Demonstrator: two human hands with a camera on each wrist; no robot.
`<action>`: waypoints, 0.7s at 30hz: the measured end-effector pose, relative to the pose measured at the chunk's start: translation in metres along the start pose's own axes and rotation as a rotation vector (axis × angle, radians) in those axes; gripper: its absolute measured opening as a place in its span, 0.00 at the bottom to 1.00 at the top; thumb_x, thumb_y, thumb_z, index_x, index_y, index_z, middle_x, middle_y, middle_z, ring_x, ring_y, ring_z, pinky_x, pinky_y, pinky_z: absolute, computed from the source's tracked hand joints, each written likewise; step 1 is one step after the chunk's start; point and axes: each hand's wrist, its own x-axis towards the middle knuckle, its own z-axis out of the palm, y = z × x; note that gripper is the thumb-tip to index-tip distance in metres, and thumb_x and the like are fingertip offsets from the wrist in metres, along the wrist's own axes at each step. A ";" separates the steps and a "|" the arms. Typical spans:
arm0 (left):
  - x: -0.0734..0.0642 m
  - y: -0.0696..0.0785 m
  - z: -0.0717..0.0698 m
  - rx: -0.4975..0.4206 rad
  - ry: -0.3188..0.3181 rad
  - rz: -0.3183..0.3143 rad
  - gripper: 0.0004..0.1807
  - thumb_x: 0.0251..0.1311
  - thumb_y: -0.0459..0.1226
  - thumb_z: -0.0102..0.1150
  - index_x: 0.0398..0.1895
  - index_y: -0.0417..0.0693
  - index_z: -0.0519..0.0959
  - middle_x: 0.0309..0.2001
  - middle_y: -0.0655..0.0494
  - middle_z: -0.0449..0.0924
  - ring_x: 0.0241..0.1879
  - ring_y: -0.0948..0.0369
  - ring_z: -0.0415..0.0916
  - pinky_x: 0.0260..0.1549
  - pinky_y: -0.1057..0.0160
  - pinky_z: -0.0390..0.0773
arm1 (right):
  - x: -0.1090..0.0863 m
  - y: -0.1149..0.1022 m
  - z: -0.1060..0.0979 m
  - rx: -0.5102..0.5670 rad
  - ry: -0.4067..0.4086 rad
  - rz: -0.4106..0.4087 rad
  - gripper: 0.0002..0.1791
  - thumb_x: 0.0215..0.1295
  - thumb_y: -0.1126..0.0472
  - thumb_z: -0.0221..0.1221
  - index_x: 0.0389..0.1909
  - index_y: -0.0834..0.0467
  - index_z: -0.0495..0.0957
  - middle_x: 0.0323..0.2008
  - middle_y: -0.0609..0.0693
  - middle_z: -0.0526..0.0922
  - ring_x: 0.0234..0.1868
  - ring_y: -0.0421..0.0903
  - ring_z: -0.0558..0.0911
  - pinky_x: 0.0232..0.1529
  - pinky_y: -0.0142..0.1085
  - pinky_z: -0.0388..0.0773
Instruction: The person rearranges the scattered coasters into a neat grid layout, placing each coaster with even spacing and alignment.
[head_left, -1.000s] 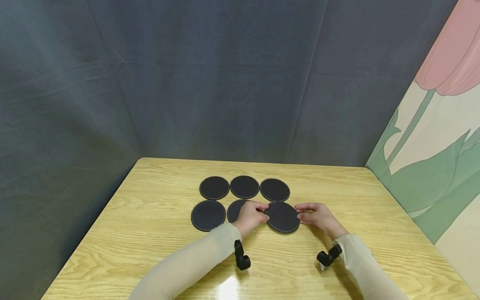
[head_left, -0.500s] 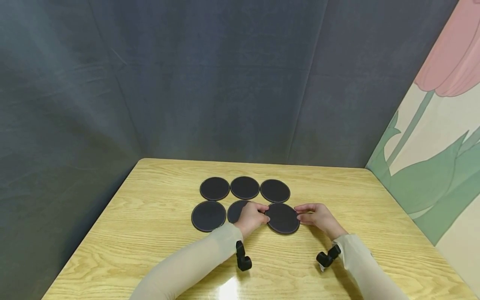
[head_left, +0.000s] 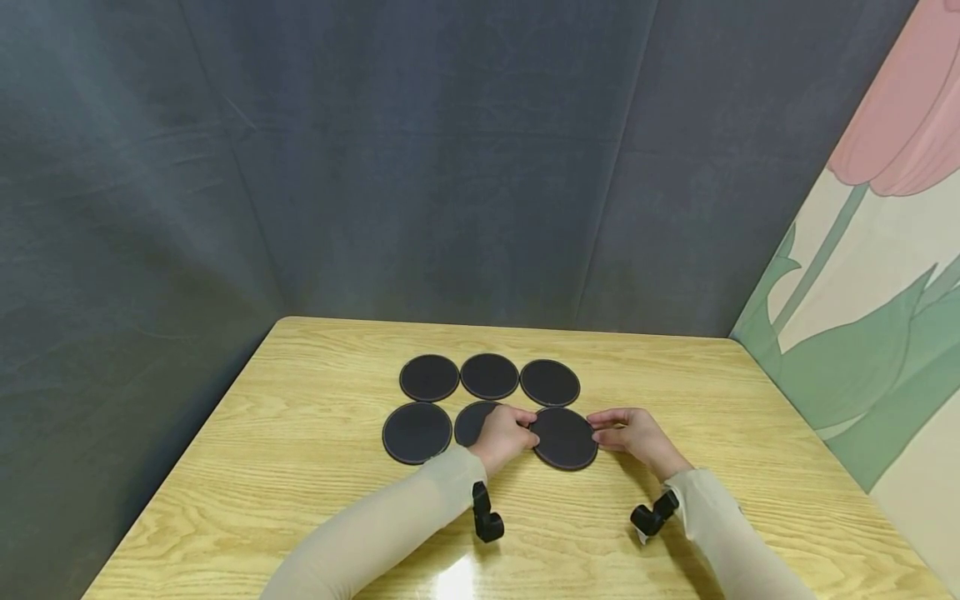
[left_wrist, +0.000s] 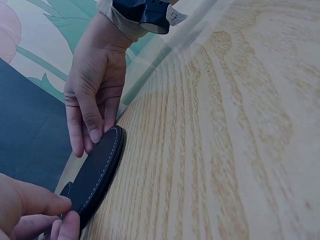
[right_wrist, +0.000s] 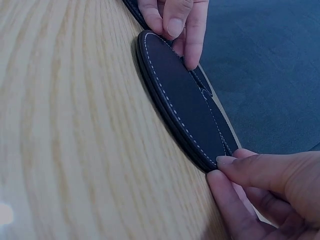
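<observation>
A round black coaster (head_left: 565, 438) with pale stitching round its rim lies at the right end of the near row in the head view. My left hand (head_left: 502, 435) holds its left rim between thumb and fingers, covering part of the coaster (head_left: 474, 422) beside it. At the opposite rim, my right hand (head_left: 634, 438) holds the same coaster, thumb and fingertips at its edge in the right wrist view. That edge (right_wrist: 167, 117) looks double-layered; whether two coasters are stacked there, I cannot tell.
Behind, a row of three black coasters (head_left: 490, 377) lies side by side. Another coaster (head_left: 417, 433) sits at the near row's left end. All rest on a wood-grain table (head_left: 300, 400), with a dark curtain (head_left: 450, 167) behind and a flower-painted wall (head_left: 862, 333) to the right.
Both hands stay at the same coaster's rims. The right hand has shifted very slightly left; the coasters have hardly moved.
</observation>
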 end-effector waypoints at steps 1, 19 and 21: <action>0.000 0.000 0.000 0.004 0.000 -0.001 0.20 0.50 0.26 0.67 0.50 0.41 0.83 0.49 0.46 0.81 0.52 0.52 0.77 0.40 0.65 0.81 | 0.000 0.000 0.000 -0.002 0.002 0.003 0.23 0.61 0.72 0.61 0.56 0.78 0.71 0.47 0.60 0.81 0.39 0.39 0.84 0.41 0.29 0.83; 0.000 0.002 -0.002 0.016 -0.005 -0.023 0.18 0.50 0.26 0.67 0.47 0.40 0.84 0.47 0.48 0.82 0.49 0.54 0.78 0.42 0.64 0.81 | -0.001 -0.002 0.002 -0.014 0.015 0.003 0.24 0.60 0.73 0.62 0.56 0.78 0.71 0.45 0.57 0.82 0.36 0.37 0.83 0.39 0.29 0.83; 0.000 0.002 -0.002 0.017 -0.007 -0.023 0.18 0.51 0.26 0.67 0.47 0.40 0.84 0.47 0.48 0.82 0.50 0.54 0.78 0.42 0.64 0.81 | -0.001 -0.002 0.002 -0.025 0.018 -0.004 0.23 0.60 0.73 0.62 0.56 0.77 0.72 0.45 0.57 0.82 0.36 0.37 0.83 0.39 0.29 0.83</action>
